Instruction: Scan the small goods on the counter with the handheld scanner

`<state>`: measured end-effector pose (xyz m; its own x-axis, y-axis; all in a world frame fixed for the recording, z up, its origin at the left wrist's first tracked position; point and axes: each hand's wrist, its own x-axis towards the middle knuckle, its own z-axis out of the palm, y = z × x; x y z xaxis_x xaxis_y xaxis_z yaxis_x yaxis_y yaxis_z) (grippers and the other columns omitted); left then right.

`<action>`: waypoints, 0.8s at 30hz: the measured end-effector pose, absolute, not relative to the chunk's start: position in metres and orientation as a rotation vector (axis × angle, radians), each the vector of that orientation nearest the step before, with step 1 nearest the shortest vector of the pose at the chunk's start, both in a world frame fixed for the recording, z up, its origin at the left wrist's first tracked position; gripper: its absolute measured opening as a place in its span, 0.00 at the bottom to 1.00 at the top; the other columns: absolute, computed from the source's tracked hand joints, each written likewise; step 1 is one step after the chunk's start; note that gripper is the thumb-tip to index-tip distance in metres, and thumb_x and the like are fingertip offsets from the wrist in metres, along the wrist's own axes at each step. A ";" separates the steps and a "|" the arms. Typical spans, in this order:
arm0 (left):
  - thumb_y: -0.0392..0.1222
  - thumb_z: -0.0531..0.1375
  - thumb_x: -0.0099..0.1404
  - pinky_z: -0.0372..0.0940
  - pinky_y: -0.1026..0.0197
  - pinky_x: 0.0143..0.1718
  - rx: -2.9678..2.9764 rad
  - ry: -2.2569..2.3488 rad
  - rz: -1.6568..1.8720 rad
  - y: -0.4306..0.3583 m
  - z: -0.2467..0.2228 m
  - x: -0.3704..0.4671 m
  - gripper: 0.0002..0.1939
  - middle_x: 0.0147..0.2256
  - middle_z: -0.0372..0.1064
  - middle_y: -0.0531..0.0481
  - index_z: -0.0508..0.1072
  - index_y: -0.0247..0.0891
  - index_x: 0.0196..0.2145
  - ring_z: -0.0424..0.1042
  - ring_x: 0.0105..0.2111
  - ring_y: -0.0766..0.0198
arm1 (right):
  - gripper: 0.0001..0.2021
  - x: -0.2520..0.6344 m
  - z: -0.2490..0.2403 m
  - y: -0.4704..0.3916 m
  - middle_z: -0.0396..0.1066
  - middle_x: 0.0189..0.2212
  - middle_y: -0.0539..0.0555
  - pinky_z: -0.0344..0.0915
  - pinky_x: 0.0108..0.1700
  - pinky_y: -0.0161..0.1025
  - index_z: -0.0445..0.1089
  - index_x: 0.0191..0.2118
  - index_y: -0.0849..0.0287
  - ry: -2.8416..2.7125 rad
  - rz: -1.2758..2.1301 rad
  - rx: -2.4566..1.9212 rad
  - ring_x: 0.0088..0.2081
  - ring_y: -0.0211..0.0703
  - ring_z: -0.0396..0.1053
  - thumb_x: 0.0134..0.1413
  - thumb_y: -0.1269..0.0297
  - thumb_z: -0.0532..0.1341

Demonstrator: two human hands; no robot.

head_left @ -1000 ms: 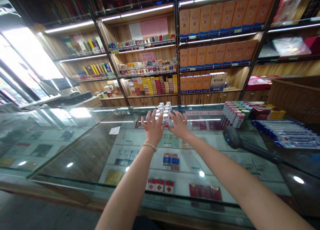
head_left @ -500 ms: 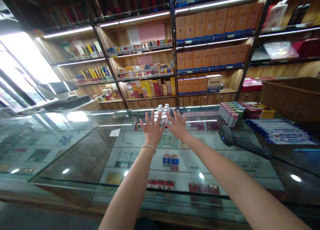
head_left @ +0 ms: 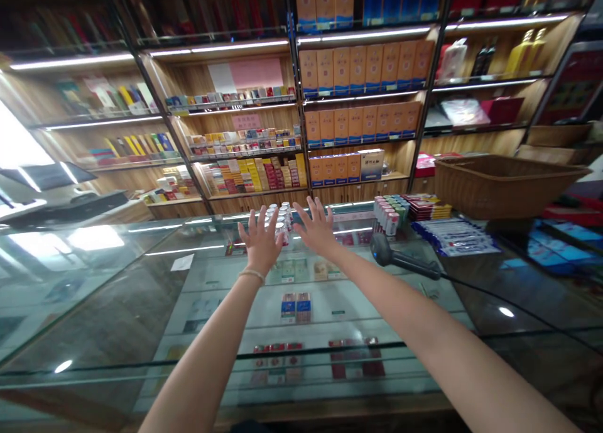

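My left hand [head_left: 262, 246] is stretched over the glass counter [head_left: 360, 295] with its fingers spread, holding nothing. To its right, my right hand [head_left: 316, 229] is also spread flat and holds nothing. Several small white-capped bottles or canisters [head_left: 281, 224] stand in a group between and behind my hands. My left fingers partly cover them, and whether I touch them I cannot tell. A pale bracelet [head_left: 252, 274] circles my left wrist. Under the glass lie cigarette packs [head_left: 296, 307] in rows.
On the right lie a black handheld scanner [head_left: 400, 257] with a cable, rows of pink and green canisters [head_left: 387, 214], blue-white packets [head_left: 455, 236] and a brown basket [head_left: 504, 185]. A white paper [head_left: 182, 263] lies on the left. Shelves with orange boxes [head_left: 360, 125] stand behind.
The view has turned to the right, so the counter and shelves appear further left and more of the basket shows. My hands have moved slightly apart; both stay spread.
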<state>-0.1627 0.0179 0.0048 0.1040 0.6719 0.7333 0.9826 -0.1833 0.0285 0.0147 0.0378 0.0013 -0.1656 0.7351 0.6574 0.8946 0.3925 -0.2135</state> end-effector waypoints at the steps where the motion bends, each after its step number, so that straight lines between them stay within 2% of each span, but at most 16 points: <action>1: 0.46 0.58 0.71 0.26 0.28 0.72 -1.912 -1.602 -0.876 0.018 0.009 -0.158 0.34 0.74 0.48 0.41 0.58 0.47 0.72 0.42 0.75 0.41 | 0.30 0.022 0.005 0.037 0.41 0.77 0.57 0.40 0.72 0.67 0.47 0.76 0.43 -1.941 -0.308 -1.404 0.77 0.57 0.35 0.73 0.50 0.50; 9: 0.49 0.58 0.71 0.28 0.29 0.72 -1.933 -1.571 -0.929 0.011 0.026 -0.118 0.34 0.74 0.48 0.40 0.59 0.46 0.72 0.43 0.75 0.41 | 0.31 0.071 0.021 0.026 0.40 0.78 0.58 0.39 0.72 0.66 0.47 0.76 0.43 -1.916 -0.370 -1.478 0.76 0.56 0.39 0.73 0.48 0.49; 19: 0.50 0.59 0.70 0.34 0.29 0.72 -2.003 -1.600 -0.949 -0.001 0.029 -0.047 0.33 0.74 0.47 0.38 0.61 0.46 0.71 0.44 0.74 0.40 | 0.28 0.148 0.025 -0.002 0.46 0.76 0.59 0.38 0.71 0.68 0.53 0.74 0.45 -1.940 -0.428 -1.461 0.75 0.56 0.42 0.74 0.50 0.48; 24: 0.51 0.59 0.70 0.36 0.28 0.72 -2.024 -1.591 -0.992 -0.004 0.022 -0.016 0.33 0.74 0.47 0.36 0.62 0.45 0.70 0.44 0.74 0.40 | 0.27 0.188 0.019 -0.013 0.49 0.75 0.59 0.38 0.71 0.65 0.56 0.73 0.46 -1.934 -0.475 -1.477 0.75 0.57 0.44 0.73 0.51 0.49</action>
